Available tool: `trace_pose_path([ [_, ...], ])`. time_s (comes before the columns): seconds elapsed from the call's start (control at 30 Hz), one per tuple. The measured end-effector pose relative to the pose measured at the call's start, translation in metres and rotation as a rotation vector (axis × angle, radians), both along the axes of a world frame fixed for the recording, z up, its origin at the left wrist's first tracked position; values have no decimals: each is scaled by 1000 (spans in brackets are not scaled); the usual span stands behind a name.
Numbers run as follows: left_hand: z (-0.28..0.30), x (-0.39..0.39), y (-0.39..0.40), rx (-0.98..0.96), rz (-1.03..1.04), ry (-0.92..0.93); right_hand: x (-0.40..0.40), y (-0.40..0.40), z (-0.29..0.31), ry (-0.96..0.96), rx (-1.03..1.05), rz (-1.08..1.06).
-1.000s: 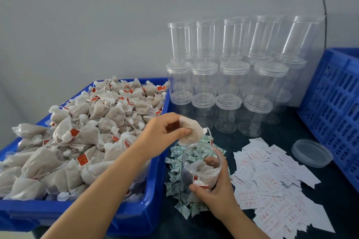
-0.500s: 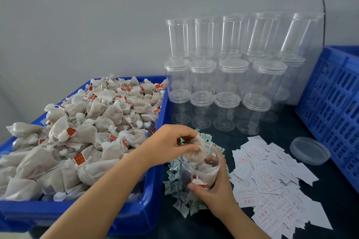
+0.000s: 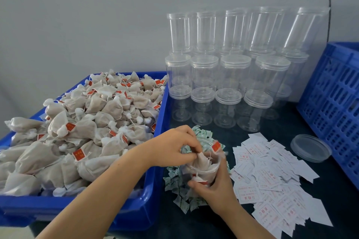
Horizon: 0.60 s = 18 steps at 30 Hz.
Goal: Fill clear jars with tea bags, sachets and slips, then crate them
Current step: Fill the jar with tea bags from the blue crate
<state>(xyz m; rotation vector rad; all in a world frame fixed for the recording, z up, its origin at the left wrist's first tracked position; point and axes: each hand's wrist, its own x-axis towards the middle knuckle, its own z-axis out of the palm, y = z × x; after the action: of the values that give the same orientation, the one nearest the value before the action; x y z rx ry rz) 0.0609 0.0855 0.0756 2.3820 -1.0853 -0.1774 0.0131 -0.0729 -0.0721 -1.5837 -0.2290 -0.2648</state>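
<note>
Two bare hands are seen at lower centre over a dark work surface, which is backed by a plain grey wall. The open clear jar is gripped from below and the right by the right hand, its fingers curled round the wall; the jar sits above a heap of green-printed sachets. A tea bag is pinched at the jar's mouth by the fingertips of the left hand, and its red tag hangs over the rim. A blue bin heaped with tea bags fills the left of the frame. Stacked empty lidded jars stand against the wall at upper right. White printed slips are spread at lower right, beside a loose lid and a blue slatted crate at the right edge.
</note>
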Motion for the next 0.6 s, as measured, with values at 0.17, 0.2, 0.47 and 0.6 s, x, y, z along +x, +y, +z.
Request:
trace_pose_path([
  [0.17, 2, -1, 0, 98, 9, -23, 0, 0, 4, -11, 26, 18],
  [0.2, 2, -1, 0, 109, 8, -31, 0, 0, 4, -14, 28, 17],
  [0.47, 3, -6, -6, 210, -78, -170, -1, 0, 7, 13, 41, 26],
  [0.6, -2, -6, -10, 347, -119, -240, -2, 2, 13, 4, 54, 43],
])
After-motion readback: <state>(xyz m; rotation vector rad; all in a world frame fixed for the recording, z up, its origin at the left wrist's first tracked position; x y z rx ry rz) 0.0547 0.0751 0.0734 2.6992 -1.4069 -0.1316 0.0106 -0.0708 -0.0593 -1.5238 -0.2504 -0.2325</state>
